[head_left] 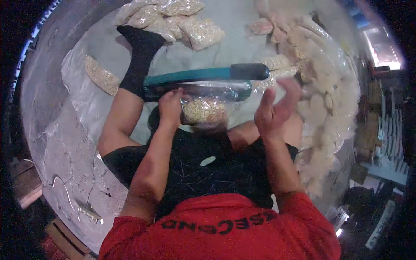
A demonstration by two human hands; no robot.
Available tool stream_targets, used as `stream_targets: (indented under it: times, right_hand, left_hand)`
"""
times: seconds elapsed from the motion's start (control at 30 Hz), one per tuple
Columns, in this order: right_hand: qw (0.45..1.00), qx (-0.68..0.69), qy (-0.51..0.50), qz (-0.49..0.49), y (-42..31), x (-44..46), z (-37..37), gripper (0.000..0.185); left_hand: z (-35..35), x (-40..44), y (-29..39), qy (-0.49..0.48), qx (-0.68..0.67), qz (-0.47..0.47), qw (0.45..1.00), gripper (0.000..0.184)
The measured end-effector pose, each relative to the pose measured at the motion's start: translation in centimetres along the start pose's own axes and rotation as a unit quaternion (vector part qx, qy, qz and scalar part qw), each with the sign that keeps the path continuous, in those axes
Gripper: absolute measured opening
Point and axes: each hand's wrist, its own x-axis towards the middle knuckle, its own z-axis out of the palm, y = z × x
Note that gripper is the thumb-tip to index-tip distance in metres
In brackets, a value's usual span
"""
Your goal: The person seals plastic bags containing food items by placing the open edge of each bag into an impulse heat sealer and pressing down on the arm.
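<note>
My left hand [170, 107] grips the left upper edge of a clear plastic bag [204, 109] with pale, bumpy snack-like pieces in its lower part. The upper part of the bag lies at a teal hand-operated bag sealer [190, 76], under its long lever arm. That lever has a black end [250, 71] on the right. My right hand [277, 108] is raised to the right of the bag, below the lever's end and apart from both. Its thumb and fingers are spread, slightly blurred, with nothing visible between them.
Several filled clear bags [201, 34] lie on the pale sheet at the far side. One more filled bag [102, 74] is at the left, beside my leg. A large heap of loose pale pieces [323, 117] in plastic lies at the right. A white cable [67, 193] runs over the floor.
</note>
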Motion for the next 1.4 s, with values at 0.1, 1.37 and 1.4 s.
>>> stream_targets:
  times: [0.1,1.37,1.4]
  right_hand:
    - [0.989,-0.039,-0.133,-0.049,-0.3,3.2,1.4,0.023]
    - [0.949,-0.117,-0.293,0.026,8.4,-6.8,7.3,0.060]
    - [0.946,-0.118,-0.302,0.030,8.3,-6.7,7.2,0.060]
  left_hand:
    - [-0.1,0.9,-0.9,-0.023,-0.016,0.008,1.000,0.023]
    - [0.1,-0.9,-0.2,-0.012,0.032,-0.024,0.999,0.023]
    - [-0.2,-0.9,-0.9,-0.012,0.009,-0.024,1.000,0.023]
